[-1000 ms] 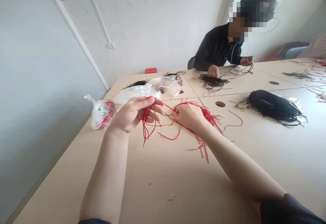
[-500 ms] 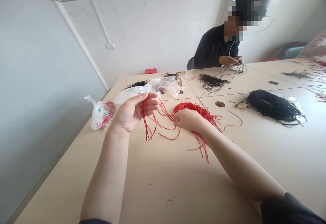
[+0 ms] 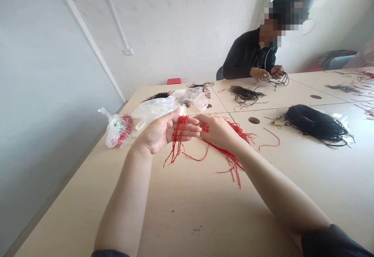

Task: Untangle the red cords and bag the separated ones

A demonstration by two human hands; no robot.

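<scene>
Several braided red cords point(image 3: 179, 134) hang across the palm and fingers of my left hand point(image 3: 163, 131), their thin ends dangling below. That hand is turned palm toward me, with the cords held between thumb and fingers. My right hand point(image 3: 217, 131) has come up against the left fingertips, its back toward me. Its fingers are bent, and a bit of red cord shows beside them; how they grip it is partly hidden. Behind and under the right hand lies a bundle of red cords point(image 3: 230, 156) on the table, with loose ends spreading out toward me.
A knotted clear bag with red contents point(image 3: 124, 130) stands at left, and crumpled clear plastic bags point(image 3: 157, 107) lie behind my left hand. Black cord bundles point(image 3: 315, 124) rest at right and farther back. Across the table point(image 3: 175, 210), a person point(image 3: 248, 56) handles black cords.
My right hand has moved from the red bundle to my left fingertips. The left hand has shifted slightly right, and the cords in it now hang across the fingers.
</scene>
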